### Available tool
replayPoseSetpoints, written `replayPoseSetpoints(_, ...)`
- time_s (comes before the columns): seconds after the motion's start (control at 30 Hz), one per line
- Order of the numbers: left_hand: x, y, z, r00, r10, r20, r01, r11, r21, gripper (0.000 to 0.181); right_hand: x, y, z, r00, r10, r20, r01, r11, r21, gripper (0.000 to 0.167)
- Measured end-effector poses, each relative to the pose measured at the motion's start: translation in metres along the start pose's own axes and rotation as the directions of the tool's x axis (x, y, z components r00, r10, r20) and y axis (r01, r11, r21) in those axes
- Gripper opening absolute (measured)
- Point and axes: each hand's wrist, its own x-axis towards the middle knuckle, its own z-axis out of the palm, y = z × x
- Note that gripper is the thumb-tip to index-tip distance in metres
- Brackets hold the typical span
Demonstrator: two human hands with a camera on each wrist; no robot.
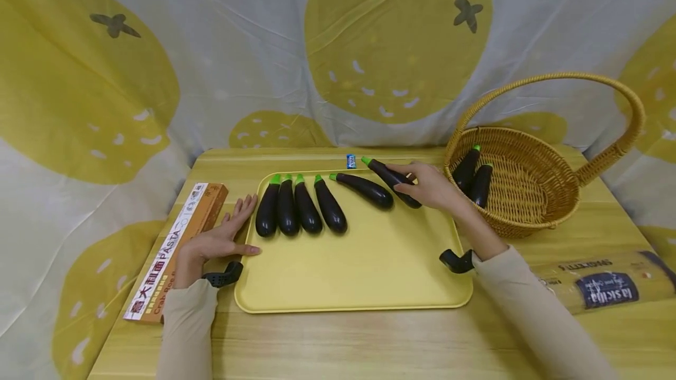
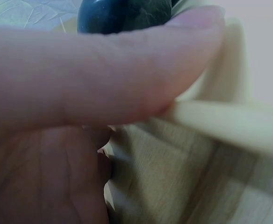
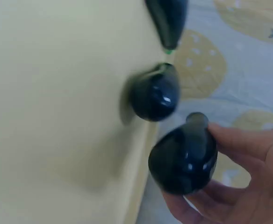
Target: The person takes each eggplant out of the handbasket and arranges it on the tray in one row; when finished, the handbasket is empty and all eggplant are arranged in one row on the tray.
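My right hand grips a dark eggplant with a green stem, over the back right of the yellow tray. In the right wrist view, the thumb and fingers hold this eggplant from its side, its round end towards the camera. Just left of it, another eggplant lies slanted on the tray. Several more eggplants lie side by side at the tray's left, stems to the back. My left hand rests at the tray's left edge, fingers spread; its thumb touches the rim.
A wicker basket with a tall handle stands at the back right, two eggplants inside. A spaghetti packet lies at the right, a pasta box at the left. Behind the tray is a small blue packet.
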Motion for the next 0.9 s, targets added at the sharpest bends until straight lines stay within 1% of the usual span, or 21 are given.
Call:
replayPoseSetpoints(0.1, 0.001, 0.000, 0.000, 1.000, 0.007, -0.001, -0.007, 1.000, 0.000, 0.120, 0.020, 0.002, 0.011, 1.000, 0.008, -0.012, -0.008, 1.000, -0.007, 0.052)
replayPoseSetpoints(0.23, 0.001, 0.001, 0.001, 1.000, 0.007, 0.000, -0.007, 1.000, -0.006, 0.122, 0.029, 0.000, 0.023, 0.999, 0.021, 0.026, -0.022, 0.999, 0.039, 0.050)
replayPoseSetpoints(0.3, 0.001, 0.001, 0.001, 1.000, 0.004, -0.001, -0.004, 1.000, -0.013, 0.122, 0.030, -0.003, 0.029, 0.999, 0.032, 0.044, -0.035, 0.997, 0.068, 0.049)
replayPoseSetpoints(0.5, 0.000, 0.001, 0.001, 1.000, 0.001, -0.006, -0.001, 1.000, -0.012, 0.122, 0.025, -0.018, 0.050, 0.994, 0.090, 0.061, -0.096, 0.990, 0.100, 0.051)
replayPoseSetpoints(0.6, 0.001, 0.001, 0.001, 1.000, 0.004, -0.007, -0.004, 1.000, -0.005, 0.122, 0.022, -0.024, 0.057, 0.990, 0.110, 0.089, -0.121, 0.985, 0.122, 0.053)
replayPoseSetpoints(0.7, 0.001, 0.000, 0.002, 1.000, 0.011, -0.011, -0.011, 1.000, 0.001, 0.121, 0.020, -0.030, 0.060, 0.983, 0.123, 0.136, -0.144, 0.977, 0.156, 0.056)
replayPoseSetpoints(0.77, 0.001, -0.001, 0.002, 1.000, 0.012, -0.016, -0.012, 1.000, 0.008, 0.121, 0.019, -0.033, 0.059, 0.980, 0.123, 0.154, -0.149, 0.974, 0.168, 0.057)
replayPoseSetpoints(0.9, 0.001, -0.001, 0.002, 1.000, 0.009, -0.019, -0.009, 1.000, 0.007, 0.120, 0.021, -0.035, 0.059, 0.983, 0.118, 0.138, -0.140, 0.976, 0.166, 0.059)
